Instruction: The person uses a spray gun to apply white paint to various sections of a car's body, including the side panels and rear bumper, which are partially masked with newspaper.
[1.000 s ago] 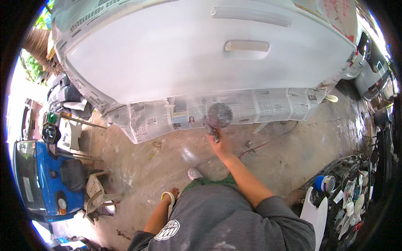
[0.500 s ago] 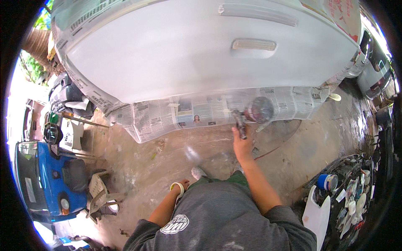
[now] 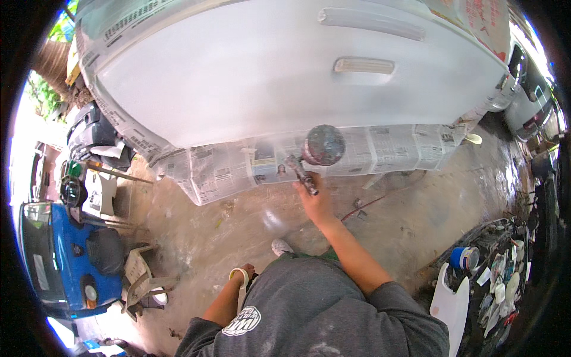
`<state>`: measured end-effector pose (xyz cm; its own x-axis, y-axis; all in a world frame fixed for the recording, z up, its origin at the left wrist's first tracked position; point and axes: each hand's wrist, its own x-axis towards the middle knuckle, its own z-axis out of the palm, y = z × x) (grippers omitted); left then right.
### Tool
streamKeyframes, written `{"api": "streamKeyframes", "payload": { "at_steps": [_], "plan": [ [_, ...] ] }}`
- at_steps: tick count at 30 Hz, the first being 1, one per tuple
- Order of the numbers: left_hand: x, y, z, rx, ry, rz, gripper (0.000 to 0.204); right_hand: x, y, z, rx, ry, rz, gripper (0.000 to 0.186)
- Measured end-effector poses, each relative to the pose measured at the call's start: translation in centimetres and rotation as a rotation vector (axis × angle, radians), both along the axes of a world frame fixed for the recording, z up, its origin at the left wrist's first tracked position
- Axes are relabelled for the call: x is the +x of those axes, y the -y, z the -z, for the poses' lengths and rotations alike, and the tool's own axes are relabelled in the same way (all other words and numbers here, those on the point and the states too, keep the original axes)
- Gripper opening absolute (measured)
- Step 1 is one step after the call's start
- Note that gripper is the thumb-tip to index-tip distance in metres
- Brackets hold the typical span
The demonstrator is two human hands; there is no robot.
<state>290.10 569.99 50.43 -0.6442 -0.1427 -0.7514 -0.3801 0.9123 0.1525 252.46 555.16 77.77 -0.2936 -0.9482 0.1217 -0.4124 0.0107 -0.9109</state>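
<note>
My right hand (image 3: 316,203) is closed around the handle of a spray gun (image 3: 302,172), whose dark, paint-stained round cup (image 3: 325,145) faces up. Past the gun stands a white panel (image 3: 226,77), which looks like part of a vehicle body, with its handle (image 3: 364,65) and trim strip (image 3: 372,24) covered over. Taped newspaper (image 3: 229,172) skirts its lower edge, just beyond the gun. Low at my side hangs my left hand (image 3: 247,271), away from the panel. A pale ring (image 3: 238,272) circles that wrist; the fingers are too small and dark to read.
A thin hose (image 3: 380,198) trails over the stained floor at right. Near right lies a pile of parts with a blue can (image 3: 464,259) and a white piece (image 3: 447,312). At left are a beige plastic chair (image 3: 140,273) and a blue vehicle (image 3: 71,256).
My right hand has swept the spray gun leftward along the panel's lower edge. My left hand has shifted a little left and toward me.
</note>
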Motion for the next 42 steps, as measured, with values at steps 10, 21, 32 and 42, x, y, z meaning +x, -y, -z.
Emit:
{"api": "streamKeyframes", "payload": {
  "at_steps": [10, 21, 32, 42],
  "plan": [
    [-8.8, 3.3, 1.5, 0.31, -0.159, -1.011, 0.037, -16.5, -4.7, 2.4, -0.079, -0.009, 0.558, 0.04],
    [-9.0, 4.2, 0.0, 0.366, -0.158, -1.186, 0.035, -9.6, -2.9, -2.0, -0.171, -0.085, 0.258, 0.037],
    [-5.3, 4.5, 7.1, 0.272, -0.096, -0.755, 0.038, -10.9, -3.8, -5.2, -0.167, -0.056, 0.281, 0.037],
    [-5.8, 4.9, 7.9, 0.277, -0.194, -0.857, 0.038, -12.6, -6.2, -8.1, -0.049, 0.126, 0.504, 0.037]
  ]
}}
